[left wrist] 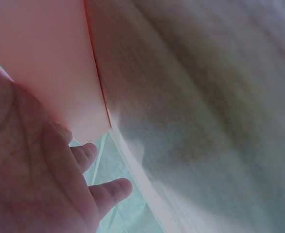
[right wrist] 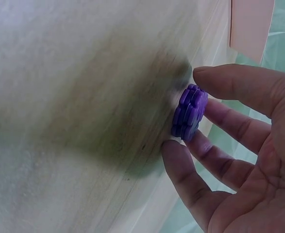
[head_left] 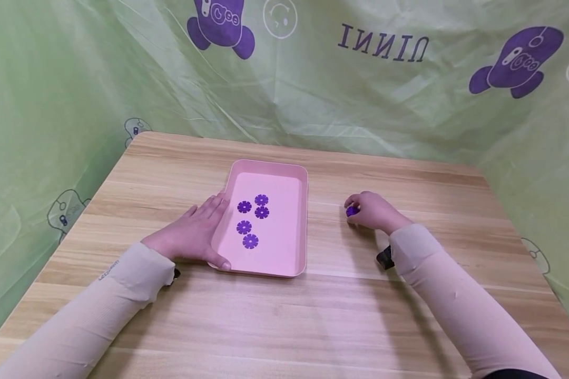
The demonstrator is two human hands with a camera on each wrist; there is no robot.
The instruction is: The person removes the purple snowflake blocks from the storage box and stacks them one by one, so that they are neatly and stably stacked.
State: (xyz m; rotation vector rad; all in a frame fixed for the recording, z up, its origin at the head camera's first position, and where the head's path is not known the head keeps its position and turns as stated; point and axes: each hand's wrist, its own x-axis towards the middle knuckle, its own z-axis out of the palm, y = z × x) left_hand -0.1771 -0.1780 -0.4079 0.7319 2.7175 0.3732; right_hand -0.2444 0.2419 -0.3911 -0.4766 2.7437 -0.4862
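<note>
The pink tray point(head_left: 277, 266) lies on the table with several purple notched discs point(head_left: 250, 241) spread over its left part. My left hand point(head_left: 194, 229) rests against the tray's left side, fingers extended along the rim and thumb at the near left corner. In the left wrist view, the palm point(left wrist: 25, 160) faces the tray's outer wall point(left wrist: 59, 58). To the right of the tray, my right hand point(head_left: 373, 211) holds a small stack of purple notched discs point(right wrist: 190, 112) between thumb and curled fingers, close to the tabletop. How many discs the stack has is unclear.
The wooden table point(head_left: 284, 326) stands before green curtains point(head_left: 313, 100) on the back and both sides. A black device point(head_left: 385, 258) sits under the right wrist; another dark piece point(head_left: 176, 273) shows at the left cuff.
</note>
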